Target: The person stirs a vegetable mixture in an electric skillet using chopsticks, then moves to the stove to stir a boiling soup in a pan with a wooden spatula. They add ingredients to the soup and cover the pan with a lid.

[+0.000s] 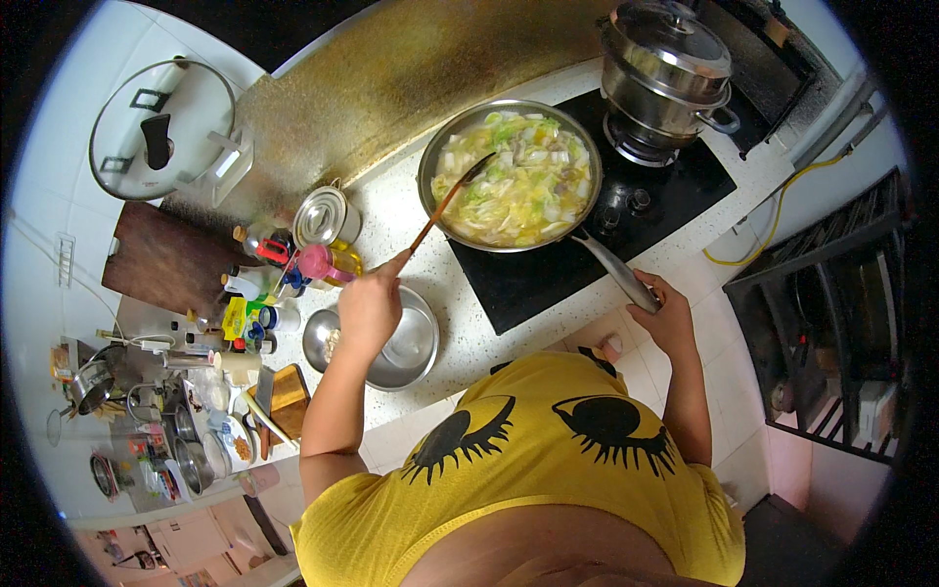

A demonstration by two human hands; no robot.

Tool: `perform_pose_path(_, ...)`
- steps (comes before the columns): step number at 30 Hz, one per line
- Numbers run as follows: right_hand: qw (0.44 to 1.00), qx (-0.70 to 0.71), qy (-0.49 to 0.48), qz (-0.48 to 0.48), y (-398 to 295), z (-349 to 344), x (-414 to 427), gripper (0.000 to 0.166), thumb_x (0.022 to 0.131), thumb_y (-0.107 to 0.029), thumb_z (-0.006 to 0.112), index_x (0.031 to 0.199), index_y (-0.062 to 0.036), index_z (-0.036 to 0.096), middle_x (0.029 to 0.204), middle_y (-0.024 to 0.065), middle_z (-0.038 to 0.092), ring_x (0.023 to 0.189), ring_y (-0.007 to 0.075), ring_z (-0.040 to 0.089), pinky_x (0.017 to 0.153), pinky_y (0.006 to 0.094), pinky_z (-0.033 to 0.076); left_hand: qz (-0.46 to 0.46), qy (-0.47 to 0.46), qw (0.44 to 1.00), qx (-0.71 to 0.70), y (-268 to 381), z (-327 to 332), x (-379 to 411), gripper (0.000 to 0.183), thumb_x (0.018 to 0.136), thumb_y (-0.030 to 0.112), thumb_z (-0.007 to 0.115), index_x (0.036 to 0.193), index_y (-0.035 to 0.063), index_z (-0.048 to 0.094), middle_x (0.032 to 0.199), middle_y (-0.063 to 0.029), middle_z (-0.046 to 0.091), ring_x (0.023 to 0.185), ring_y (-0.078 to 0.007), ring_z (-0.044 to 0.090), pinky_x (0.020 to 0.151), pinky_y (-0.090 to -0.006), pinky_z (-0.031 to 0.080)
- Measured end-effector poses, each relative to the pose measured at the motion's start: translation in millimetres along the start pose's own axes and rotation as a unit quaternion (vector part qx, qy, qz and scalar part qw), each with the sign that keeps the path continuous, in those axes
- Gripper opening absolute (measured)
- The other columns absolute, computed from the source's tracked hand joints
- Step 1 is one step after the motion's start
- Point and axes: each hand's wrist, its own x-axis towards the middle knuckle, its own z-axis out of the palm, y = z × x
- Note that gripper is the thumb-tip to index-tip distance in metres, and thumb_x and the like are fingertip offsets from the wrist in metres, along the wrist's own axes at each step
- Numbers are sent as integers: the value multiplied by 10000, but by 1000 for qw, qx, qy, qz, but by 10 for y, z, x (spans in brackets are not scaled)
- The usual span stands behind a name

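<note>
My left hand (370,312) grips a brown wooden-handled spatula or turner (434,220), whose dark end reaches into the food. My right hand (666,312) holds the metal handle (620,271) of a wide frying pan (423,172) at its far end. The pan sits on the left part of a black glass gas hob (499,293). Chopped cabbage (521,183), pale and green, fills it in some liquid, with a few darker bits. Beneath my left forearm, a large steel bowl (422,348) and a smaller steel bowl (317,341) with pale pieces stand on the speckled counter, both partly hidden.
A lidded steel steamer pot (664,73) stands on the right burner. Left of the pan are a lidded steel canister (326,216), a pink-topped oil jug (326,263) and several bottles. Farther left lies a wooden cutting board (286,400) with a knife. A glass lid (161,132) hangs on the wall.
</note>
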Motion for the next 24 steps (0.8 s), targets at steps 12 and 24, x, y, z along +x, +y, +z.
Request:
perform_pose_path(12, 1000, -22, 9, -17, 46, -13, 5, 516, 723, -76, 737, 1219, -99, 598, 1032, 144, 672, 906, 211, 651, 822, 293, 486, -40, 63, 997, 16, -111, 461, 515, 437, 785, 43, 584, 1203, 168, 611, 811, -152, 674, 689, -327, 648, 606, -431, 513)
perform_pose_path(24, 999, -40, 12, -27, 40, -7, 1, 510, 737, -113, 736, 1228, -128, 596, 1066, 130, 668, 939, 252, 651, 844, 307, 485, 29, -42, 998, -23, -20, 513, 496, 475, 787, 71, 608, 1248, 188, 589, 774, -178, 658, 699, -338, 643, 640, -436, 516)
